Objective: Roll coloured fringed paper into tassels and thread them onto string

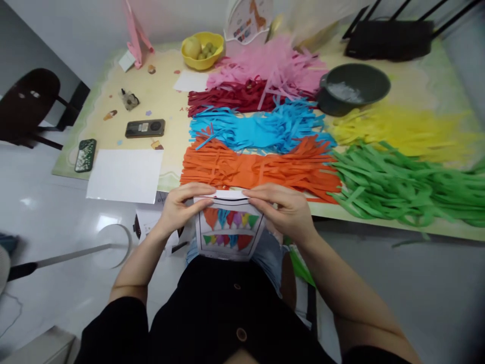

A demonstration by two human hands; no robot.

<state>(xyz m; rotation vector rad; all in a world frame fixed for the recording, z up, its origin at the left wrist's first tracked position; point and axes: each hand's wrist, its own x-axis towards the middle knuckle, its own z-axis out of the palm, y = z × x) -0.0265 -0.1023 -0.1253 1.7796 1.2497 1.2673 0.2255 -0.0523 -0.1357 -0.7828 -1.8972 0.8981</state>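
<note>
Between my hands, above my lap, is a white packet (pixel 227 241) printed with two rows of colourful tassels. Its top edge looks folded over into a white strip. My left hand (pixel 185 205) pinches the top left corner between thumb and fingers. At the top right corner, my right hand (pixel 286 205) grips in the same way. Just beyond the packet, along the table edge, lies a bundle of orange fringed paper (pixel 246 169). Behind it are blue fringed paper (pixel 257 131), dark red fringed paper (pixel 235 97) and pink fringed paper (pixel 269 65).
Green fringed strips (pixel 413 182) overhang the table's right front edge, with yellow strips (pixel 409 131) behind. A dark bowl (pixel 354 88), router (pixel 390 39) and yellow fruit bowl (pixel 203 61) stand farther back. Leftward lie a white sheet (pixel 125 174), phone (pixel 85 155) and dark oblong device (pixel 145 128).
</note>
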